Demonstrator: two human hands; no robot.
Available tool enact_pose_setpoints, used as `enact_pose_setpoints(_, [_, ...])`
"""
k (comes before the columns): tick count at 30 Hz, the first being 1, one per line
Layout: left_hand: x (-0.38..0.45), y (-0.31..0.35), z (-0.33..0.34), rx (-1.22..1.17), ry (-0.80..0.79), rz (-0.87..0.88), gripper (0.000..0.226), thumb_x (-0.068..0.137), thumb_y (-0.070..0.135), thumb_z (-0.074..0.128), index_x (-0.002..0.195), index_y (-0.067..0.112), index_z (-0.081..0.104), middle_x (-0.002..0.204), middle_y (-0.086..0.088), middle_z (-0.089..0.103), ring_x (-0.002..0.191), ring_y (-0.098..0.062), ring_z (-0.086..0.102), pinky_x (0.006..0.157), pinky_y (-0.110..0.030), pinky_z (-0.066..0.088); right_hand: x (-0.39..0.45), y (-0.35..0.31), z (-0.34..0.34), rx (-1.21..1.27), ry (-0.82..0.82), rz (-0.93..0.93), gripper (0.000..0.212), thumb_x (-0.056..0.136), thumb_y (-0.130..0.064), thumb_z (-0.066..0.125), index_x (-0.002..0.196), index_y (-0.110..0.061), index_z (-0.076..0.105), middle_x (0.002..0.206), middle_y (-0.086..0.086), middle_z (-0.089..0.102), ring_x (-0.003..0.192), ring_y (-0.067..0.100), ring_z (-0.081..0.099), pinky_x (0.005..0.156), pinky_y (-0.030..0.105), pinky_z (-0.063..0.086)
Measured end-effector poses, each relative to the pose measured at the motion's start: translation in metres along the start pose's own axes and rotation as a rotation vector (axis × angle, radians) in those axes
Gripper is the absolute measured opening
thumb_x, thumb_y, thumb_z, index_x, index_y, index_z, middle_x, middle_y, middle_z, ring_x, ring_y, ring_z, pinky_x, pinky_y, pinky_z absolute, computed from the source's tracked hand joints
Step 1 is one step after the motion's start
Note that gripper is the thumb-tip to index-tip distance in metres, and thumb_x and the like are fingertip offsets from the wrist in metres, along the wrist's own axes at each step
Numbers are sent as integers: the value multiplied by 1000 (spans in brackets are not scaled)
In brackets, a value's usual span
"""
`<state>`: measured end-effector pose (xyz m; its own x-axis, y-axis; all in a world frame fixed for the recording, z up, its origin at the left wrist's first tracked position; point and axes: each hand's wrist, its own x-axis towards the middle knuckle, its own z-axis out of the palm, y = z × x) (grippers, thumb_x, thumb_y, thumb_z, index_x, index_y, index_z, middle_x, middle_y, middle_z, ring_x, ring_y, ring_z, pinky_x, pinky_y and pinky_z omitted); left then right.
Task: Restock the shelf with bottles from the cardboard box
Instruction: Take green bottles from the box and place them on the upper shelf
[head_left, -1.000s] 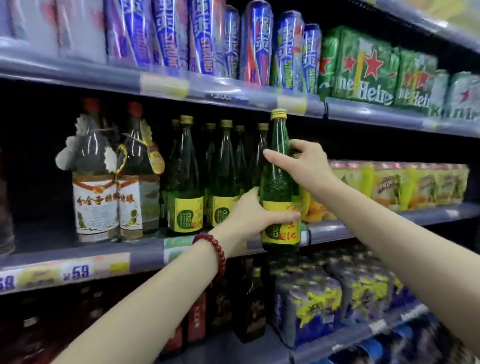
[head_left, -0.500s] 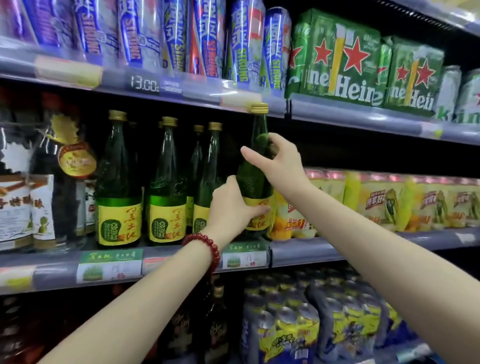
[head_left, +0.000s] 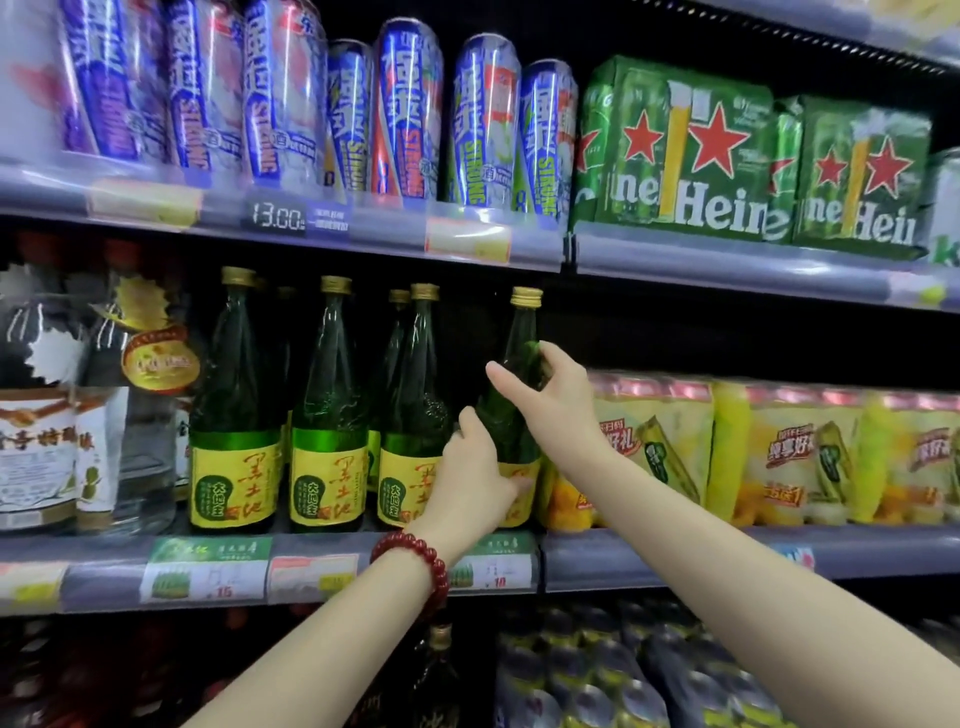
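Bottle in hand: the green glass bottle (head_left: 511, 415) with a gold cap stands upright at the right end of the front row on the middle shelf (head_left: 675, 558), its base at or just above the shelf board; your hand hides the base, so I cannot tell which.
Left hand: your left hand (head_left: 475, 478) wraps the yellow label low on the body, fingers curled round it. I judge you hold it low so you can steer the base and turn the label to face out.
Right hand: your right hand (head_left: 550, 400) pinches the shoulder and lower neck between thumb and fingers, which keeps the tall bottle from tipping.
Row beside it: three matching green bottles (head_left: 327, 415) stand just to the left, labels forward, with more behind them; that is likely why this one goes in line with them.
Right neighbour: yellow multipacks (head_left: 654, 447) sit just beside the bottle, so the slot is narrow.
Shelf above: blue cans (head_left: 405, 114) and green beer packs (head_left: 680, 156) leave clearance over the cap.
Cardboard box: not in view.
Risk: knocking the neighbouring bottle while you square the label.
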<state>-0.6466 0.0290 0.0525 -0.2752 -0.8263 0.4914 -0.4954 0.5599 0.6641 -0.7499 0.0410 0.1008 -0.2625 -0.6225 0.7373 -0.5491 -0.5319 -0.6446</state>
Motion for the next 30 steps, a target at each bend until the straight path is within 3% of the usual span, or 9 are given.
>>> enact_pose_setpoints(6, [-8,4,-11,124,-57,18,90,89,34,63,152,8,4,141,-19,45,123,-28,51,97,-32,47,15,6,10,-88,-13,39,38,82,-41,70,112,-19,61,97,-10,65,97,10,62,73,20,49])
enact_pose_setpoints(8, [-15,8,-27,167,87,123,65,89,37,60,144,12,35,119,-9,63,102,-17,62,84,-27,50,18,7,12,-123,-29,79,45,82,-42,69,117,-16,59,103,-3,66,101,16,62,78,27,53])
enact_pose_setpoints(10, [-12,13,-51,123,328,229,28,89,32,60,113,19,64,91,3,70,77,-3,62,79,-24,53,21,5,10,-149,-61,124,58,81,-45,69,127,-13,51,117,4,63,109,23,61,90,40,54])
enact_pose_setpoints(12, [2,13,-76,63,523,261,14,87,26,62,97,16,66,84,5,67,76,-6,61,79,-25,51,24,0,7,-112,-83,164,78,80,-49,69,141,-15,34,133,8,54,120,28,54,98,43,49])
enact_pose_setpoints(14, [23,9,-94,62,586,212,27,87,26,65,108,11,59,102,-4,63,95,-18,59,86,-27,45,28,-4,4,-91,-85,176,84,82,-53,65,147,-17,25,140,9,48,125,29,49,97,36,45])
enact_pose_setpoints(19, [56,1,-92,5,301,-30,78,80,47,71,137,4,40,133,-17,53,121,-30,52,94,-33,44,33,-9,7,-107,-117,204,55,90,-45,58,133,-11,49,127,11,58,112,27,57,90,35,49])
enact_pose_setpoints(22, [62,-4,-85,-166,143,-94,75,81,46,70,140,8,42,133,-13,56,119,-28,56,100,-38,48,32,-9,10,-68,-101,226,54,92,-43,55,134,-9,48,127,12,58,113,28,57,97,43,50])
enact_pose_setpoints(26, [64,-9,-88,-409,53,-73,65,83,37,71,136,8,47,122,-14,64,108,-29,64,96,-47,52,30,-11,14,-41,-95,201,44,94,-40,53,127,-11,52,120,10,61,108,26,59,92,39,51])
enact_pose_setpoints(30, [65,-13,-88,-428,31,-56,71,81,40,72,138,7,45,123,-17,63,110,-32,63,97,-48,51,31,-9,16,-26,-137,191,34,94,-40,52,117,-15,56,112,6,64,102,22,61,88,37,53])
